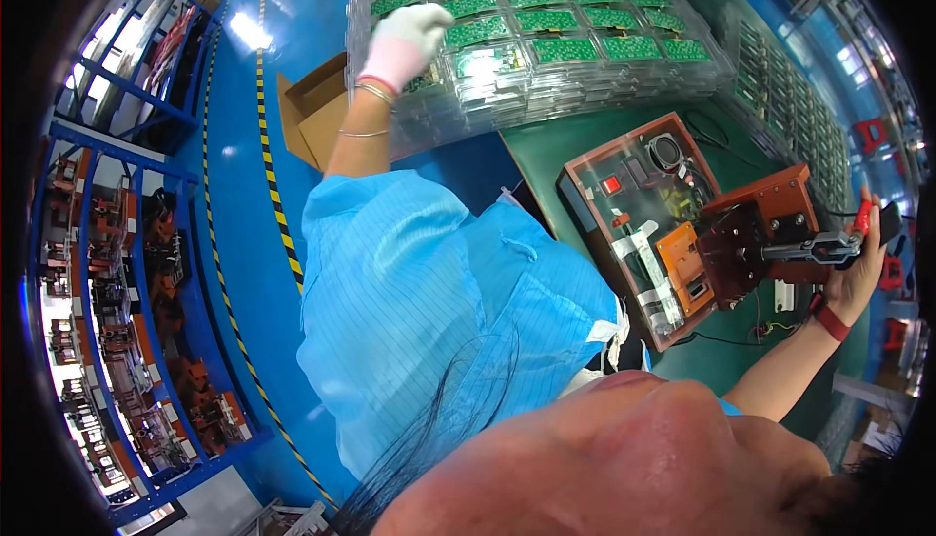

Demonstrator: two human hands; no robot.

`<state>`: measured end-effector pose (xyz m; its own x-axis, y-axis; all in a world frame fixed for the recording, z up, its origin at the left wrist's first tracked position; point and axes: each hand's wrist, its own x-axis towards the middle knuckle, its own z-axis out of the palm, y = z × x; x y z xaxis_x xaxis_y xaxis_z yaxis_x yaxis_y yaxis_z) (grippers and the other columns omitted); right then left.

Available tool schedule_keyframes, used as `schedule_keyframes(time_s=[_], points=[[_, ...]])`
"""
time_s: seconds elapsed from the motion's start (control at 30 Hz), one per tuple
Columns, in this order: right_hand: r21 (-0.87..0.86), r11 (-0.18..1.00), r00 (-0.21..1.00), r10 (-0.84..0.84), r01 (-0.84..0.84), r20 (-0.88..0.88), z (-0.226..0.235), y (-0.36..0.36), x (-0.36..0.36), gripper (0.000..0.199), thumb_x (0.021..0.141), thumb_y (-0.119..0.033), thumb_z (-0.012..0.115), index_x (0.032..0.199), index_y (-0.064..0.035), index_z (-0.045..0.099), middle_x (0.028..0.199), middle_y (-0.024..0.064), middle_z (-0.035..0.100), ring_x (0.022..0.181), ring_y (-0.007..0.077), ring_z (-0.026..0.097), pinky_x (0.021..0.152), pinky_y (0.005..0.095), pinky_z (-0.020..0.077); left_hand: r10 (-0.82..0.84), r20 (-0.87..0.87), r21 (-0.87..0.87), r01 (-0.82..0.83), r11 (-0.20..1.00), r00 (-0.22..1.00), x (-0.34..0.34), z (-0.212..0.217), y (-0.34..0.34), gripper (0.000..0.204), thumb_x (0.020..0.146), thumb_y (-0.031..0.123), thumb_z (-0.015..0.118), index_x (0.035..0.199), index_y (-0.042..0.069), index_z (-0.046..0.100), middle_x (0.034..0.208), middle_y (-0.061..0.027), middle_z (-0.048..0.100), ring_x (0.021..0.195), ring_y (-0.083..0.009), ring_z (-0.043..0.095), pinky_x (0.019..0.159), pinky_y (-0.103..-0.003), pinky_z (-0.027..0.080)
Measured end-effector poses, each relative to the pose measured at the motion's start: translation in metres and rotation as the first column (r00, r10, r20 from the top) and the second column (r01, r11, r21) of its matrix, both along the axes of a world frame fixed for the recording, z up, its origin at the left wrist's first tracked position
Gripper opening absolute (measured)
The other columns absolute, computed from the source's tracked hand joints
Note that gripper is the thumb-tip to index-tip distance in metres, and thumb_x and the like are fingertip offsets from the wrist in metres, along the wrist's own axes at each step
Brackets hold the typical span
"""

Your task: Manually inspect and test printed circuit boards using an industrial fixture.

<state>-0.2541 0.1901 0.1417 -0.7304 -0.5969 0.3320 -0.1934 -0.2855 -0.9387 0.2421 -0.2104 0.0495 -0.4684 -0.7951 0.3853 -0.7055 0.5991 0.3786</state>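
My left hand [402,46], in a white glove, is over the near left corner of a stack of clear plastic trays [585,87] filled with green circuit boards [565,50]. Its fingers are curled in; what they may hold is hidden. On the right, my bare right hand [858,277] is closed around the red handle [863,216] of a metal toggle clamp [814,248]. This clamp is mounted on a reddish-brown test fixture [756,229]. Attached beside it is a clear-topped box [634,195] with a red switch, a round speaker and an orange block [685,268].
The fixture stands on a green mat [541,151] with loose black cables. Another stack of board trays [790,97] stands at the far right. An open cardboard box [317,117] is below the left forearm. Blue shelving [175,312] with fixtures lines the left, past striped floor tape.
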Motion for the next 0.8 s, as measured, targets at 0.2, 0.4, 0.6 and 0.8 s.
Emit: schedule_keyframes(time_s=[0.2, 0.4, 0.6, 0.8], points=[[-0.014, 1.000, 1.000, -0.010, 0.010, 0.008, 0.001, -0.001, -0.003, 0.042, 0.103, -0.022, 0.063, 0.138, 0.0007, 0.056, 0.135, 0.0076, 0.066, 0.072, 0.0021, 0.053, 0.065, 0.0135, 0.0447, 0.027, 0.322, 0.000, -0.028, 1.000, 0.946, 0.075, -0.014, -0.030, 0.029, 0.085, 0.010, 0.065, 0.114, 0.013, 0.072, 0.110, -0.0062, 0.076, 0.096, -0.0291, 0.071, 0.088, -0.037, 0.055], [0.019, 0.999, 0.999, 0.039, -0.039, 0.013, -0.003, 0.006, -0.017, 0.042, 0.104, -0.022, 0.063, 0.138, 0.0012, 0.058, 0.137, 0.0086, 0.065, 0.086, 0.0048, 0.059, 0.073, 0.0162, 0.0474, 0.115, 0.520, 0.052, -0.166, 0.985, 0.847, 0.051, -0.002, -0.038, 0.029, 0.082, 0.008, 0.064, 0.111, 0.009, 0.068, 0.105, -0.0096, 0.076, 0.093, -0.0339, 0.070, 0.084, -0.043, 0.054], [0.033, 0.982, 0.982, -0.187, 0.186, 0.009, 0.002, -0.007, 0.010, 0.042, 0.104, -0.024, 0.061, 0.137, 0.0013, 0.062, 0.143, 0.0101, 0.062, 0.124, 0.0170, 0.059, 0.102, 0.0268, 0.0458, -0.077, -0.026, 0.053, 0.079, 0.995, 0.997, 0.040, 0.003, -0.019, 0.014, 0.081, 0.007, 0.064, 0.094, 0.005, 0.059, 0.083, -0.0104, 0.070, 0.068, -0.0279, 0.061, 0.069, -0.038, 0.051], [-0.008, 0.988, 0.982, -0.155, 0.157, 0.105, -0.012, -0.017, -0.007, 0.038, 0.100, -0.024, 0.064, 0.129, -0.0009, 0.069, 0.132, 0.0082, 0.069, 0.109, 0.0153, 0.068, 0.087, 0.0237, 0.0534, -0.677, -0.180, -0.062, 0.679, 0.732, 0.714, -0.062, 0.030, 0.072, 0.017, 0.075, -0.002, 0.070, 0.089, 0.006, 0.063, 0.092, -0.0059, 0.071, 0.078, -0.0247, 0.065, 0.072, -0.033, 0.052]])
